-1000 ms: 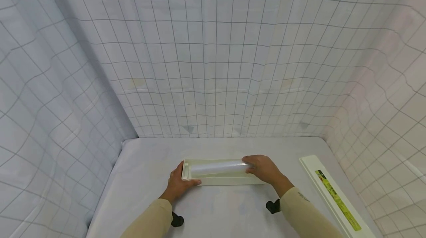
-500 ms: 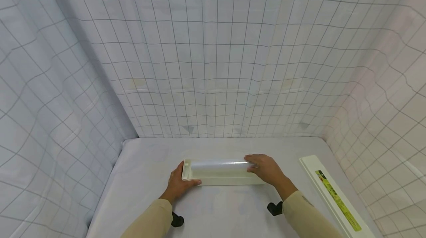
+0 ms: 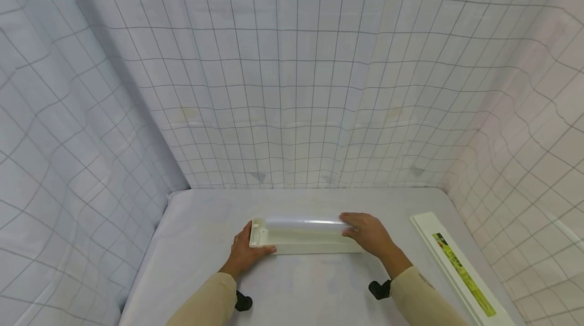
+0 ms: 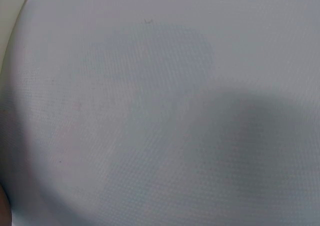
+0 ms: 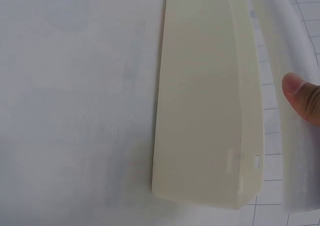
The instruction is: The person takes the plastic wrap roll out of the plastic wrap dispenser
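Note:
A long, pale cream plastic box (image 3: 315,249) lies open-topped across the table. At its left end, my left hand (image 3: 243,252) grips the box, thumb along the front wall and fingers behind. My right hand (image 3: 368,234) holds the right end of a shiny clear roll of plastic wrap (image 3: 298,223), which overlaps the box's back edge in the head view. In the right wrist view, the thumb presses on the roll (image 5: 298,156), and a gap shows between it and the box (image 5: 205,101). The left wrist view catches mostly tabletop, with a sliver of box at its corner.
A long cream lid (image 3: 461,270) with a yellow-green label lies slantwise on the table at the right. White cloth (image 3: 205,224) covers the table. Grid-patterned curtains (image 3: 292,87) hang at the back and both sides. Black wrist mounts (image 3: 244,301) jut from the sleeves.
My right hand has raised the roll from inside the box toward its back edge and shifted slightly right. The left hand and box have stayed in place.

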Tool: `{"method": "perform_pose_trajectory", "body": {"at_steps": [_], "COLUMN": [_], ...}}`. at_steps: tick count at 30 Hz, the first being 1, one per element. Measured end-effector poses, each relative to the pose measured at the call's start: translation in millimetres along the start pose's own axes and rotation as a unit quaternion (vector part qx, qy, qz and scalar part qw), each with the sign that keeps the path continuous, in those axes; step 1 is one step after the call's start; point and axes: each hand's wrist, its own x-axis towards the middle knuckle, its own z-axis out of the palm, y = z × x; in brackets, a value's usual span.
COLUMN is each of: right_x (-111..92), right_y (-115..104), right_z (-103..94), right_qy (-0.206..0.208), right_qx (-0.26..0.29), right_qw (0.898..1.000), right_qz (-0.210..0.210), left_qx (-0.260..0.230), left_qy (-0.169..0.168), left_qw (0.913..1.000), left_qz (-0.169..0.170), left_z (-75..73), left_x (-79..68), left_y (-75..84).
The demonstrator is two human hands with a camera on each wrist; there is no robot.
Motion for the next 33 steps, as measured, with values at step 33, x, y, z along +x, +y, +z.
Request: {"method": "perform_pose_trajectory", "body": {"at_steps": [33], "right_x": [-18], "right_y": [16], "right_z": [2.4], "right_qy": [0.088], "right_qx": [-0.01], "right_qw": [0.995], "right_qz": [0.034], "left_qx": [0.004], "left_qy": [-0.005], "left_qw": [0.9999], "left_qz": [-0.013], "left_z": [-1.1], "left_x": [-0.9], "left_y": [2.7]}}
